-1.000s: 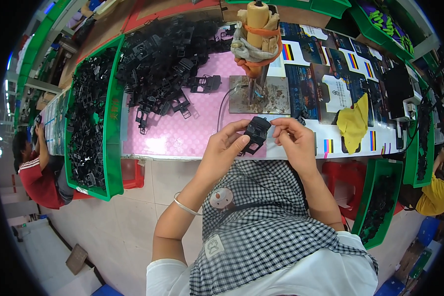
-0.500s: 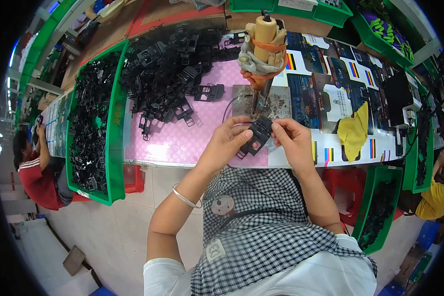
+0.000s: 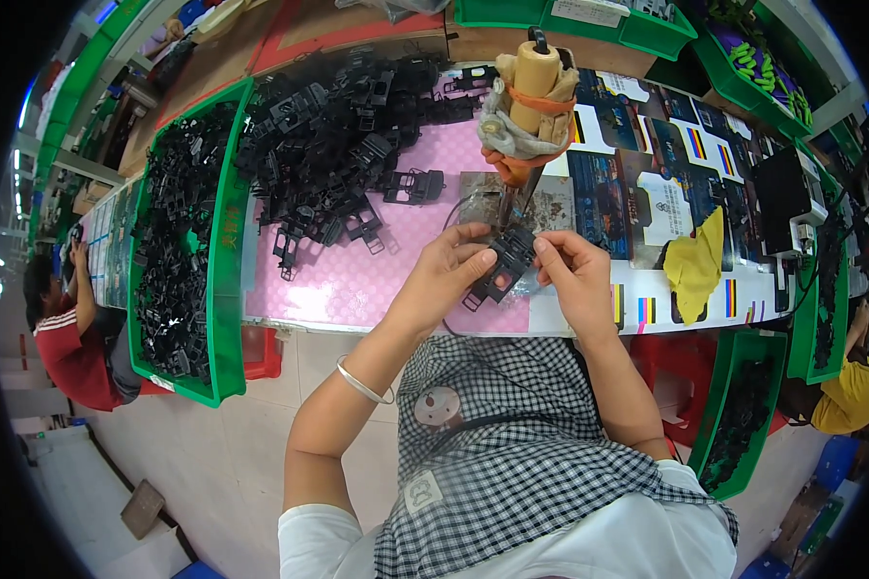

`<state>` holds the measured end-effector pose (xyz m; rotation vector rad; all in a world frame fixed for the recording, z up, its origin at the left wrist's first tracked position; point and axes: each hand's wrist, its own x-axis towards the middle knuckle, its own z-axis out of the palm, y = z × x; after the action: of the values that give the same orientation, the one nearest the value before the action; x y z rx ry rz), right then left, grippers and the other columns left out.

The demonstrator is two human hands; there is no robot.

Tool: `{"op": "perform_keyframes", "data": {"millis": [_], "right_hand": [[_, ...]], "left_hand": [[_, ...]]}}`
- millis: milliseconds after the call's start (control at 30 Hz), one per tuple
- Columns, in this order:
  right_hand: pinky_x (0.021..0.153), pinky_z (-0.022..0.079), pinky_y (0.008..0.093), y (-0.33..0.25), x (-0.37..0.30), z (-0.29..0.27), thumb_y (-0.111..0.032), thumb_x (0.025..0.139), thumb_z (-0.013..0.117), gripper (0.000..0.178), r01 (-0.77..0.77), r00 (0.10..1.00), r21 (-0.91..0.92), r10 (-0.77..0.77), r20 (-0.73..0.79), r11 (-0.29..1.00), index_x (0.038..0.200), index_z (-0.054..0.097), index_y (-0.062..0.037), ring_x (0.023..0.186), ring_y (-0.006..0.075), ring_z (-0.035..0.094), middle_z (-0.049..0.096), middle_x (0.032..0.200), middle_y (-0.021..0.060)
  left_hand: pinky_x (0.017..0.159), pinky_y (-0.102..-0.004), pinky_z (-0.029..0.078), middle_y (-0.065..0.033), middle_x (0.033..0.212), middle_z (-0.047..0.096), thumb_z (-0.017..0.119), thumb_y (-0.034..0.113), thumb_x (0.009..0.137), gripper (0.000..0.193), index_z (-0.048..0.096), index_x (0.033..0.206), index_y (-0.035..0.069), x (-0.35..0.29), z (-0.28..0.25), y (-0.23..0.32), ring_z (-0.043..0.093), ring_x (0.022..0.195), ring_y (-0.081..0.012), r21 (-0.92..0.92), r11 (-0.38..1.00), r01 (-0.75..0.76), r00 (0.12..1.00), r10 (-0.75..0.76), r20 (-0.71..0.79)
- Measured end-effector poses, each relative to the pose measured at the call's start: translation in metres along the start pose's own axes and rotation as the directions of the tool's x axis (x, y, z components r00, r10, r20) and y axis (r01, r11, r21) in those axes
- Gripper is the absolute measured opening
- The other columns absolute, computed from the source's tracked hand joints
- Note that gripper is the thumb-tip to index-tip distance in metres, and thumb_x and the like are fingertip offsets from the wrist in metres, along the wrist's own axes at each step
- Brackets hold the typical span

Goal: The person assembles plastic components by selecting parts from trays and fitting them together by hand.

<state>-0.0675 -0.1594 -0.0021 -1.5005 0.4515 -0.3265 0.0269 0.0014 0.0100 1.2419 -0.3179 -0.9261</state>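
Gripping a black part [image 3: 512, 253] firmly in the left hand [image 3: 444, 280], between thumb and fingers. Touching its upper right edge with thumb and fingertips of the right hand [image 3: 577, 275]; cannot tell pinching from mere touching there. Holding it near the front edge of the bench, on the near side of a rusty metal plate [image 3: 560, 198] and below an upright tool [image 3: 531, 87] wrapped in cloth. To the left, on a pink mat [image 3: 357, 289], a loose heap [image 3: 319, 145] of similar black parts. Past that, a long green bin [image 3: 224, 318], filled with more black pieces. To the right, on the bench, a crumpled yellow cloth [image 3: 695, 265]. Below the bench edge at right, a green crate [image 3: 765, 434] of dark pieces, too dim for making out shapes. At upper right, a green tray [image 3: 734, 77] holding bright green and purple pieces.
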Motion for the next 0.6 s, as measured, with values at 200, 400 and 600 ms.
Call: {"op": "perform_keyframes", "data": {"millis": [200, 400, 600], "right_hand": [[0.055, 0.041, 0.0195, -0.0009, 0.0020, 0.0014, -0.011, 0.087, 0.059, 0.015, -0.008, 1.000, -0.003, 0.008, -0.009, 1.000, 0.094, 0.063, 0.0024, 0.061, 0.0050, 0.052, 0.060, 0.071, -0.0001], [0.055, 0.041, 0.0193, 0.0021, 0.0033, 0.0028, -0.011, 0.088, 0.059, 0.016, -0.008, 1.000, 0.008, 0.008, -0.017, 1.000, 0.094, 0.063, 0.0022, 0.061, 0.0048, 0.052, 0.060, 0.071, -0.0002], [0.055, 0.042, 0.0195, 0.0034, 0.0040, 0.0027, -0.012, 0.087, 0.060, 0.016, -0.005, 1.000, 0.006, 0.005, -0.027, 1.000, 0.095, 0.063, 0.0020, 0.061, 0.0053, 0.053, 0.060, 0.072, 0.0000]], "left_hand": [[0.073, -0.0222, 0.045, -0.0068, 0.084, 0.062, 0.055, 0.017, 0.092, 0.047, 0.034, 0.125, -0.007, 0.0030, -0.0010, 0.0007, 0.057, 0.078, -0.0111, 0.028, 1.000, 0.000, 1.000, 0.000, -0.009], [0.072, -0.0213, 0.044, -0.0057, 0.083, 0.063, 0.056, 0.018, 0.091, 0.048, 0.034, 0.126, -0.007, 0.0027, 0.0003, 0.0055, 0.057, 0.078, -0.0096, 0.039, 0.999, 0.011, 1.000, -0.010, -0.020], [0.072, -0.0217, 0.045, -0.0059, 0.085, 0.062, 0.057, 0.017, 0.091, 0.048, 0.035, 0.125, -0.008, 0.0047, -0.0013, 0.0045, 0.057, 0.078, -0.0096, 0.037, 0.999, -0.005, 1.000, 0.005, 0.006]]}}
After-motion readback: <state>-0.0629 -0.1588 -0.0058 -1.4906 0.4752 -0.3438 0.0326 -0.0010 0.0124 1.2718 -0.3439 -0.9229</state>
